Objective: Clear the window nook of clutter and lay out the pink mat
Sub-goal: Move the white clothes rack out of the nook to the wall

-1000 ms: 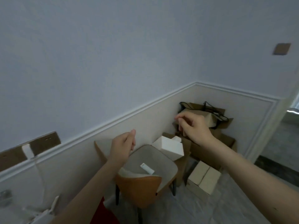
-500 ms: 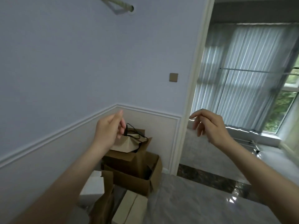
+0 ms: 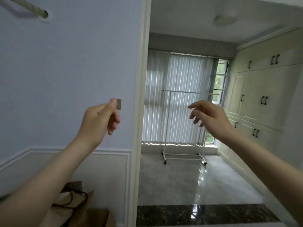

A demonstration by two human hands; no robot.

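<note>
Both my hands are raised in front of me and hold nothing. My left hand [image 3: 100,118] hangs with loosely curled fingers before the lilac wall, its thumb overlapping a brown wall switch [image 3: 119,104]. My right hand [image 3: 208,117] reaches forward with relaxed, spread fingers toward the doorway. Beyond the doorway is the window nook: vertical blinds [image 3: 177,99] cover the window, and a white clothes rack [image 3: 183,126] stands on the glossy floor in front of them. No pink mat is in view.
A white door frame [image 3: 141,112] divides the wall from the nook. Cream cabinets [image 3: 262,95] line the nook's right side. A dark marble threshold [image 3: 205,213] crosses the doorway floor. Brown paper bags and cardboard boxes [image 3: 73,205] sit at the lower left by the wall.
My view has swung right and up from the chair and boxes in the corner to the doorway and nook. Both hands stayed raised and empty.
</note>
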